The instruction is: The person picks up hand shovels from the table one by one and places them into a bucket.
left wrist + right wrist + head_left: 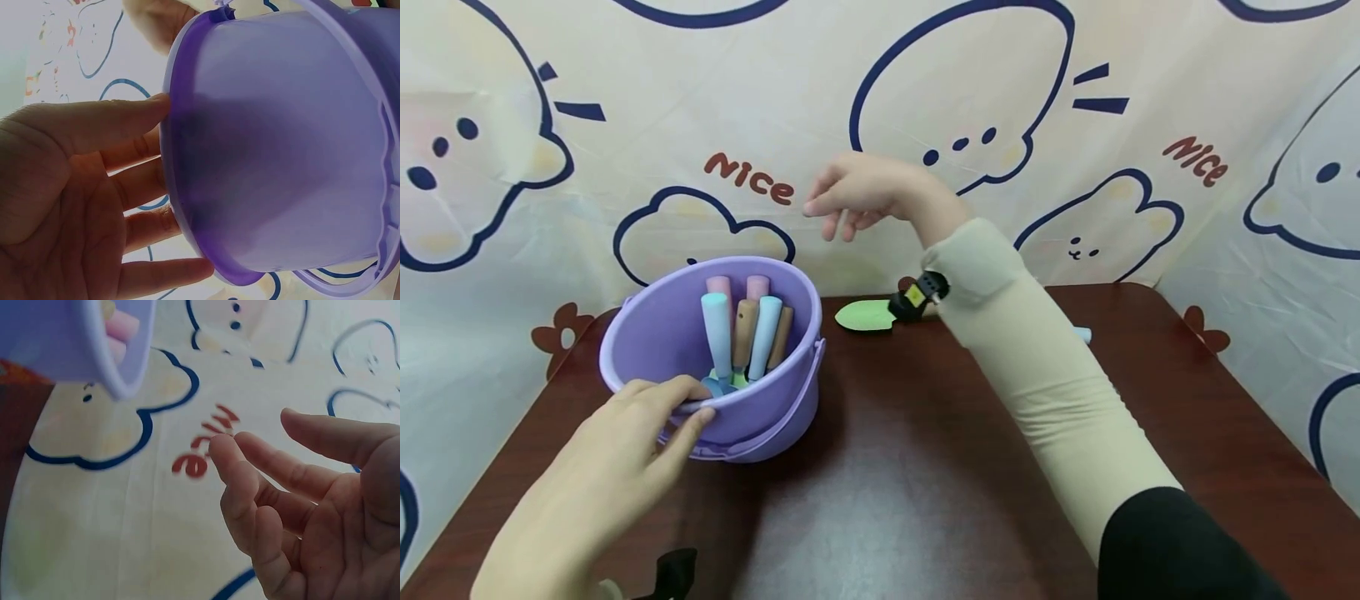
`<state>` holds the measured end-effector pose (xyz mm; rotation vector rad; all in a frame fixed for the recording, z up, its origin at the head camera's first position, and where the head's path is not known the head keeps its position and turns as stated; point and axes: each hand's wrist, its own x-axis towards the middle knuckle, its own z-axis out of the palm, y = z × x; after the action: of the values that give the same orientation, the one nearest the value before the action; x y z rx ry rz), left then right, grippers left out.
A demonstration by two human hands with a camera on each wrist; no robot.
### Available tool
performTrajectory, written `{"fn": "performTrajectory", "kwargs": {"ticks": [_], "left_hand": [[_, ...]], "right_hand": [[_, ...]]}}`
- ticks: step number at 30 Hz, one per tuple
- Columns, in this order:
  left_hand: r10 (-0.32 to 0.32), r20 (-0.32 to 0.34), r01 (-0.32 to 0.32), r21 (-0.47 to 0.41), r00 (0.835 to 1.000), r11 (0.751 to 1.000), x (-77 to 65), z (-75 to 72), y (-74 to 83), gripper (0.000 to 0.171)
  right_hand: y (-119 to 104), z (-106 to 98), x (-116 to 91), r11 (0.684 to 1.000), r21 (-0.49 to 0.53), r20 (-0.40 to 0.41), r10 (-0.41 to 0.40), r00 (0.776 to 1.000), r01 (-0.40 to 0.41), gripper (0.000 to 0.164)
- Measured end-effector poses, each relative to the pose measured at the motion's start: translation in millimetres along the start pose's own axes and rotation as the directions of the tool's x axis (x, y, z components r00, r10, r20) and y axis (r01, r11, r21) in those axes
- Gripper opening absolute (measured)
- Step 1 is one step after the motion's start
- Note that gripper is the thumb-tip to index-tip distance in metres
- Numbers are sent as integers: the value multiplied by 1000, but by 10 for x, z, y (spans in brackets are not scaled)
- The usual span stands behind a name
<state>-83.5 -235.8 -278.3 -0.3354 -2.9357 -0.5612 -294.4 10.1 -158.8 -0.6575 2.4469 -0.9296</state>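
On the left of the table stands a purple bucket (647, 333) holding several tools with blue handles (718, 337), brown handles (744, 333) and pink handles (757, 287). My left hand (602, 458) pinches the near rim, thumb on the outside and fingers over the inner side. The left wrist view shows the thumb (125, 125) at the rim against the bucket's outer wall (281, 137). Raised in the air to the right of the bucket, my right hand (880, 192) holds nothing. Its fingers (269, 531) are loosely bent in the right wrist view.
A trowel with a green blade (865, 315) lies at the back of the table, partly hidden by the right wrist's strap. Beyond the right forearm, a light-blue end (1082, 334) of something shows. A patterned sheet (820, 108) hangs behind the brown table (880, 492).
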Motion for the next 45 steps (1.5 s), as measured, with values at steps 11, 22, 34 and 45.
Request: {"fn": "performTrajectory", "kwargs": {"ticks": [11, 22, 34, 45], "left_hand": [[12, -17, -12, 6, 1000, 1000, 5, 10, -27, 11], [6, -12, -6, 9, 1000, 1000, -8, 29, -51, 13], [1, 1, -1, 6, 1000, 1000, -30, 22, -26, 11], [-10, 13, 10, 8, 1000, 1000, -36, 12, -18, 12]], "right_hand": [[1006, 1, -280, 932, 360, -244, 58, 968, 35, 32], [1905, 331, -435, 725, 682, -454, 310, 836, 102, 41], [2286, 647, -379, 547, 828, -438, 496, 749, 122, 48], [2350, 744, -310, 487, 868, -361, 491, 793, 93, 55]]}}
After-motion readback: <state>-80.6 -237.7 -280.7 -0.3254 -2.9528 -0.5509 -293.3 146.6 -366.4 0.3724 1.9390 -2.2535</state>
